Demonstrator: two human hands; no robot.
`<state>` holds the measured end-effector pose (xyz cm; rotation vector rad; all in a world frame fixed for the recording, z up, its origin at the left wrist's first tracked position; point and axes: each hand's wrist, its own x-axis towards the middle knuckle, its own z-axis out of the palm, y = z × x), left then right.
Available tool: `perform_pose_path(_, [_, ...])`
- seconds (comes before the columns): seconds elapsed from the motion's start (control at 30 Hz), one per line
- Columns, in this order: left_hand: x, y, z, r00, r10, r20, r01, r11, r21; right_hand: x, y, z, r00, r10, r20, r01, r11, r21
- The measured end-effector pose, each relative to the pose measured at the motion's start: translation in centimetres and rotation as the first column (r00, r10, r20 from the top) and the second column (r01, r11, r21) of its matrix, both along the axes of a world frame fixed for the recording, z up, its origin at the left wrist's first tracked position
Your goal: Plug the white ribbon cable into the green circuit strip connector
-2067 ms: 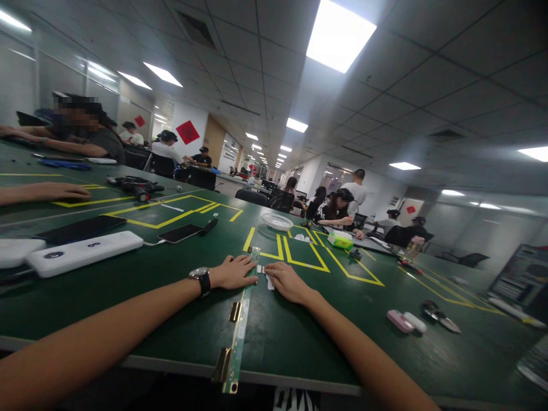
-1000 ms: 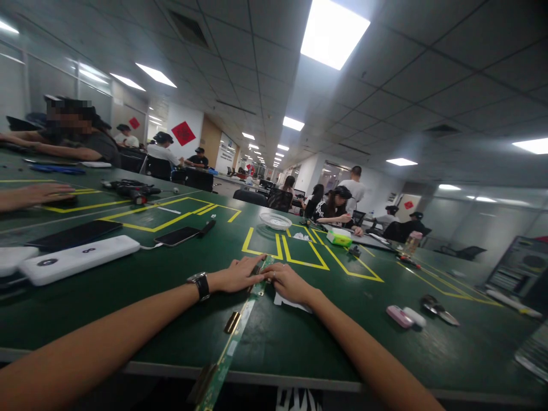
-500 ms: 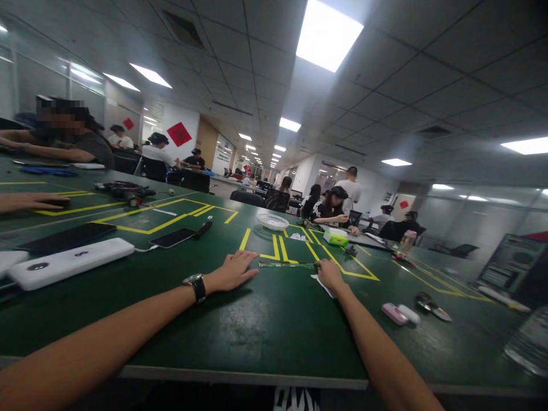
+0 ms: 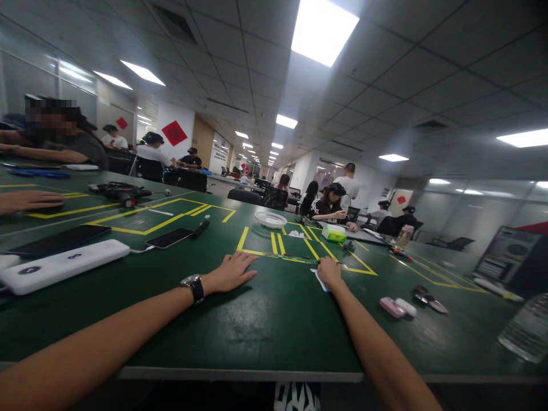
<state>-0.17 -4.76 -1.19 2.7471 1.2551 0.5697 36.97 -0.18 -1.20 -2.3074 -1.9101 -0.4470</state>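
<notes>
Hands first: you have two on the dark green table [image 4: 265, 319]. One long thin green circuit strip [image 4: 291, 256] lies flat at 12 o'clock, across the yellow lines. Your left hand [image 4: 231, 273] lies flat and spread, holding nothing. Your right hand [image 4: 329, 272] rests on one white paper scrap [image 4: 320, 278], fingers touching the strip's end. Both arms reach straight out.

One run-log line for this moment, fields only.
left hand: flat on green table | right hand: at end of circuit board strip, over white paper | grip: unclear
</notes>
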Motion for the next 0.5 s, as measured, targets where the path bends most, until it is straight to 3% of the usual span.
perform_pose_path(0.5, [0.01,0.06,-0.28,1.0,-0.009,-0.007,0.009,1.0,0.011,0.62,0.04,0.06,0.992,0.107,-0.069,-0.11,0.993,-0.046])
